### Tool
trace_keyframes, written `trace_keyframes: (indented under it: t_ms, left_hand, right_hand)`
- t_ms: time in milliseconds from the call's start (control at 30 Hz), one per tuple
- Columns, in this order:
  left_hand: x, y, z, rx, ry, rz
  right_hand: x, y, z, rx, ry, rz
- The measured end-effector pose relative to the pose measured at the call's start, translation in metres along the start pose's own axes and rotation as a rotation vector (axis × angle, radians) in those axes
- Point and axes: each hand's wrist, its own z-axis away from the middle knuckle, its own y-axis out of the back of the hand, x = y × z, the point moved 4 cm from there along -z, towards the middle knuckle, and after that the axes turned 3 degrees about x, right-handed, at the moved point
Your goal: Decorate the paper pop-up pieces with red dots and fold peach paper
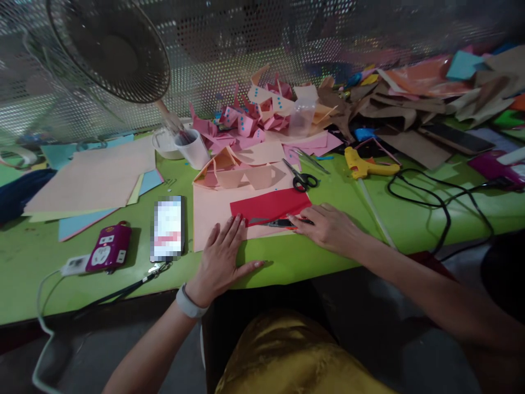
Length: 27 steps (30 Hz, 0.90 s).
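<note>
On table edge, centre: red paper (268, 206) lying on peach sheet (213, 216)
left hand (221, 257): open, flat, pressing peach sheet
right hand (328, 227): gripping craft knife (283, 222) on red paper
scissors (302, 178): just behind red paper
phone (168, 227): left of peach sheet

Under our right hand (328, 227) a dark tool, perhaps a craft knife (281, 222), shows only partly, its handle covered by our fingers. Left of our left hand (221, 257) the phone (167, 228) has its screen blurred out. Far beyond both hands, the fan (110, 46) is cut off by the top edge.
</note>
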Motion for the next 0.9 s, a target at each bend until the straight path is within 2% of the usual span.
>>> trace_keyframes:
  t_ms: [267,900]
  left_hand:
    - [0.0003,0.0014,-0.0003,0.002,-0.001,0.0]
    - [0.0014,0.0026,-0.0013,-0.014,0.001,-0.003]
  right_hand:
    - [0.0045,-0.0007,0.003,-0.024,-0.048,-0.037]
    - [0.0083,-0.0007,0.0051,-0.021,0.026,-0.036]
